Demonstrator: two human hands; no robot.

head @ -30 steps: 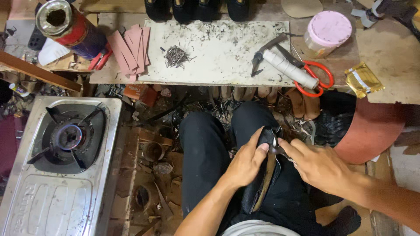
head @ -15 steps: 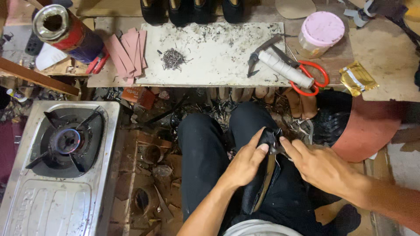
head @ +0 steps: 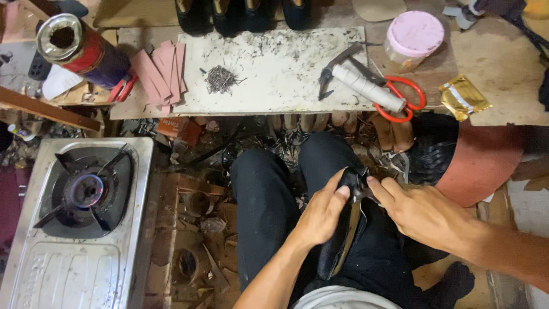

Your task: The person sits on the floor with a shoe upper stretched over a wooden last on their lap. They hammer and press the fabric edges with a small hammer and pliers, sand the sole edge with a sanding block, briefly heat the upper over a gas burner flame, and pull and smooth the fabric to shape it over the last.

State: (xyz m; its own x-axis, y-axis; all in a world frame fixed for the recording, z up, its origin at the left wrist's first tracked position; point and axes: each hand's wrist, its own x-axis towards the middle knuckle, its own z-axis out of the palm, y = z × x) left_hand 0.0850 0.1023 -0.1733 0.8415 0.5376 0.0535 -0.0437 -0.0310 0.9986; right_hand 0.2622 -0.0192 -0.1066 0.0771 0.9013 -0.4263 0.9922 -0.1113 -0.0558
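Two hands, left hand [head: 323, 214] and right hand [head: 423, 212], grip one black shoe [head: 343, 240] (on lap).

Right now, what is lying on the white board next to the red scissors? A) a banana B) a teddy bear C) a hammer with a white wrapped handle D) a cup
C: a hammer with a white wrapped handle lies on the white board, its handle end reaching the red scissors.

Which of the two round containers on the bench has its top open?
The red and dark blue can at the bench's left end: its top is open, showing a dark inside. The squat jar on the right is closed by a pink lid.
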